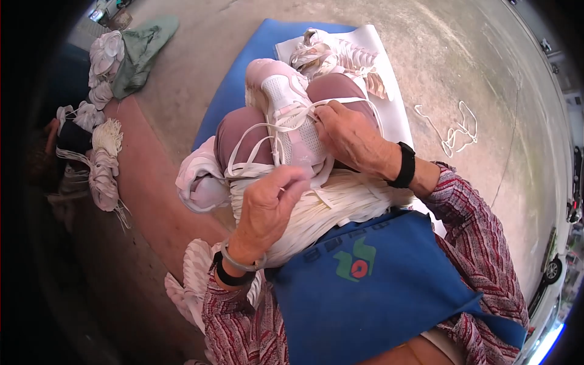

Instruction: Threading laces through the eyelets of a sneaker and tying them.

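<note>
A white and pale pink sneaker [281, 91] lies between my knees, its toe pointing away from me. White shoelace [291, 119] runs through its upper eyelets and spreads in loose loops to the left. My right hand [350, 135] is at the sneaker's right side, fingers pinched on the lace. My left hand [272, 205] hangs just below and left of the sneaker, thumb and fingers closed together; whatever they hold is too small to make out. Across my lap, under both hands, lies a thick bundle of white laces [340, 198].
More pale shoes lie on a white sheet [389, 79] over a blue mat [234, 91]. Another shoe [204, 179] rests by my left knee, others at lower left [194, 274]. Shoes and lace bundles [104, 164] line a reddish board [143, 164]. A loose lace [453, 134] lies on the floor.
</note>
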Action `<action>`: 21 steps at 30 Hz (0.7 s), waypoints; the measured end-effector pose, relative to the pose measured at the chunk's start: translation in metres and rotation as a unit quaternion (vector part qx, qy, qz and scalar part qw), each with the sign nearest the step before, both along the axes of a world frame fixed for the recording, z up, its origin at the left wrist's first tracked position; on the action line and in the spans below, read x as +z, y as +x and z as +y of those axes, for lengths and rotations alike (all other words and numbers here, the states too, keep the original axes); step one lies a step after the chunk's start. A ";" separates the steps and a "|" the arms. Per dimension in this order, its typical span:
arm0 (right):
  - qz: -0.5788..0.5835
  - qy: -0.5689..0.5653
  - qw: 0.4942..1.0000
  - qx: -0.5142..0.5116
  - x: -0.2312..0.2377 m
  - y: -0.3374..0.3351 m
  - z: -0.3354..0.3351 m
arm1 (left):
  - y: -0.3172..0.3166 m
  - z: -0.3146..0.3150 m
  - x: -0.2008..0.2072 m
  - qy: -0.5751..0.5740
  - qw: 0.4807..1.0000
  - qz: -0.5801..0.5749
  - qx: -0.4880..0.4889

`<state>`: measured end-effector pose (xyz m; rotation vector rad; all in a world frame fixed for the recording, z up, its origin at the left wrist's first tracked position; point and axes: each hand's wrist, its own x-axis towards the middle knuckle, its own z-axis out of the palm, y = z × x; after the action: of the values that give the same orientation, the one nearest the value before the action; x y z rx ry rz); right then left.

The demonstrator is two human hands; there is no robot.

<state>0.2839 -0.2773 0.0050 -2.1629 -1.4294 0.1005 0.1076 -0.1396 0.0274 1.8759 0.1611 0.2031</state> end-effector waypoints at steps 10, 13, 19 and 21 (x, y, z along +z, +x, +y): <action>-0.002 0.024 0.999 0.025 0.014 0.007 -0.009 | 0.012 0.016 -0.007 -0.013 0.991 0.086 0.102; -0.093 0.020 0.991 0.093 0.015 0.003 -0.003 | 0.014 0.024 -0.013 0.117 0.990 -0.003 0.083; -0.265 -0.113 0.955 0.074 0.018 -0.016 0.013 | 0.015 0.018 -0.015 0.023 0.989 0.026 0.140; -0.270 -0.137 0.951 0.066 0.022 -0.019 0.015 | 0.014 0.019 -0.014 0.023 0.989 0.029 0.141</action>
<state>0.2654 -0.2619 0.0272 -2.4330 -1.9630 -0.2864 0.1216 -0.1201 0.0132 1.9004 0.4672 0.3488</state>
